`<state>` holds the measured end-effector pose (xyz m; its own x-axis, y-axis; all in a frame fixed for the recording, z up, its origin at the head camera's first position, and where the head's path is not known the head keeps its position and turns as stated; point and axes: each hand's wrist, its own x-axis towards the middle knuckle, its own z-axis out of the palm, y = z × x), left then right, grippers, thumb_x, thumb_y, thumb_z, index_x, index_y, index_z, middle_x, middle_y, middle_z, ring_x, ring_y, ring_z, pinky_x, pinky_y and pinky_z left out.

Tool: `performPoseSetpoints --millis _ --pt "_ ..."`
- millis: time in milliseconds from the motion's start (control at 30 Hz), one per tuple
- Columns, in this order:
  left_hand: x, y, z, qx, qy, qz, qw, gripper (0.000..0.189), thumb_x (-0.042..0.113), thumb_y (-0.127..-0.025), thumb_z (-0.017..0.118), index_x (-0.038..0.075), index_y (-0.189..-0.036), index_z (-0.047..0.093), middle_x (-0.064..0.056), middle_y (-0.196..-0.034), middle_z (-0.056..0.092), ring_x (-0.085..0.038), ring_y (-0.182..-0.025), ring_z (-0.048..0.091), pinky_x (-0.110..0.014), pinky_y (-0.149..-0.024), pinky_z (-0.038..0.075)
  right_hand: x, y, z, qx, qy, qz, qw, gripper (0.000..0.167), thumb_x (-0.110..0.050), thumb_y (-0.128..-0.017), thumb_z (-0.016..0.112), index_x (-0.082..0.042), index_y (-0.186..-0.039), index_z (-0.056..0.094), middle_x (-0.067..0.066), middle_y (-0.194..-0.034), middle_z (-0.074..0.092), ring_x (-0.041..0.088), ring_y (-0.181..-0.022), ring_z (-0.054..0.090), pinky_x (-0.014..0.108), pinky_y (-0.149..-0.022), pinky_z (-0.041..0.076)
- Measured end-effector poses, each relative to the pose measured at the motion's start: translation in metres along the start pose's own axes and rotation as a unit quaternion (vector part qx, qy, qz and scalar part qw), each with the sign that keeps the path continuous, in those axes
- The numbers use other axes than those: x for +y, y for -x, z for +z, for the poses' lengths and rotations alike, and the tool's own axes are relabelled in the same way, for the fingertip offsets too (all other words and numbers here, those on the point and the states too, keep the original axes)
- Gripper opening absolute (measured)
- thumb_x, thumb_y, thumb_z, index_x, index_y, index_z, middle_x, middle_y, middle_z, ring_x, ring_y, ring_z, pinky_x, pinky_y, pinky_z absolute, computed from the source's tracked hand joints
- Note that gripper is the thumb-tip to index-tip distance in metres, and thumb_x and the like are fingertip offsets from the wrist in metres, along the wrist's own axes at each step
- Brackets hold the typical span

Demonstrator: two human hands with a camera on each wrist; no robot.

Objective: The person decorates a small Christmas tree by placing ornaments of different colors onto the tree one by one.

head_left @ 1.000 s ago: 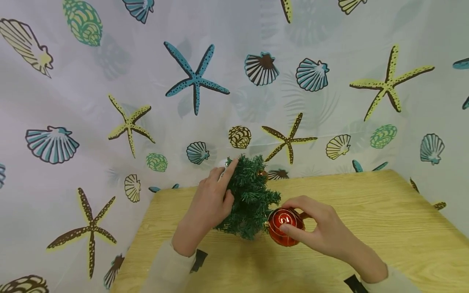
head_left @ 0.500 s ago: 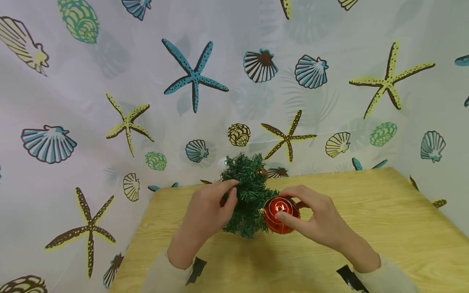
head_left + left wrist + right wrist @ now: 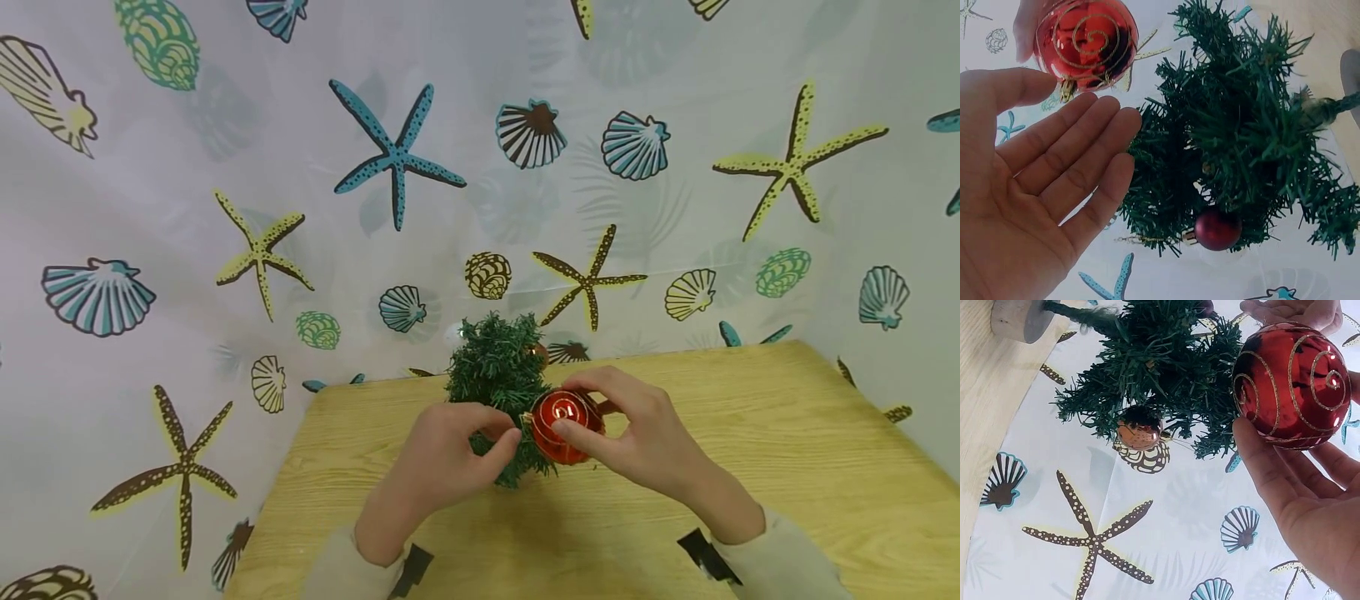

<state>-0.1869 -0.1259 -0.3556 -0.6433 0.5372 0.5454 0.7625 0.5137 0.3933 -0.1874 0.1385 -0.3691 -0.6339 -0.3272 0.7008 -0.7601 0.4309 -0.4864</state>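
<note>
My right hand [image 3: 637, 425] holds a large shiny red Christmas bauble [image 3: 566, 425] with gold glitter swirls, thumb in front and fingers behind. Its gold cap [image 3: 1069, 89] points left. The left hand [image 3: 457, 450] has thumb and index tips right at this cap, a gap showing between them in the left wrist view. That hand's other fingers [image 3: 1075, 181] lie nearly straight. Just behind both hands stands a small green artificial Christmas tree [image 3: 495, 358], its lower front partly hidden. On it hang a matte dark red bauble [image 3: 1218, 229] and a copper bauble [image 3: 1140, 432].
The tree's round wooden base [image 3: 1019, 322] stands on a light wood-grain table [image 3: 712, 417]. A white bauble [image 3: 454, 333] shows at the tree's upper left. Behind and at the sides hangs a white curtain [image 3: 450, 233] printed with starfish and shells.
The left hand has come down from the treetop to the red bauble's cap. My right hand has carried the bauble slightly up and left, closer to the tree and left hand.
</note>
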Motion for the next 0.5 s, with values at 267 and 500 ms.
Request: performPoseSetpoints --millis 267,500 --pt "0.0015 -0.0024 0.0032 -0.011 -0.004 -0.001 0.9999 0.014 0.022 -0.100 0.072 0.014 -0.100 0.084 0.003 -0.091 0.081 -0.005 -0.080 0.074 -0.026 -0.072 0.061 -0.0024 -0.0013 0.0008 -0.006 0.002 0.004 1.0000 0.042 -0.009 -0.085 0.088 -0.018 -0.122 0.072 -0.002 -0.116 0.074 0.007 -0.096 0.071 0.026 -0.071 0.064" --pt "-0.0008 -0.0039 0.0053 -0.019 0.015 0.007 0.9997 0.013 0.020 -0.100 0.071 0.015 -0.099 0.083 0.003 -0.090 0.081 -0.003 -0.078 0.074 -0.025 -0.070 0.061 -0.0035 -0.0013 0.0013 -0.007 -0.001 0.002 1.0000 0.042 -0.009 -0.084 0.088 -0.019 -0.123 0.072 -0.002 -0.116 0.074 0.007 -0.096 0.071 0.029 -0.071 0.064"
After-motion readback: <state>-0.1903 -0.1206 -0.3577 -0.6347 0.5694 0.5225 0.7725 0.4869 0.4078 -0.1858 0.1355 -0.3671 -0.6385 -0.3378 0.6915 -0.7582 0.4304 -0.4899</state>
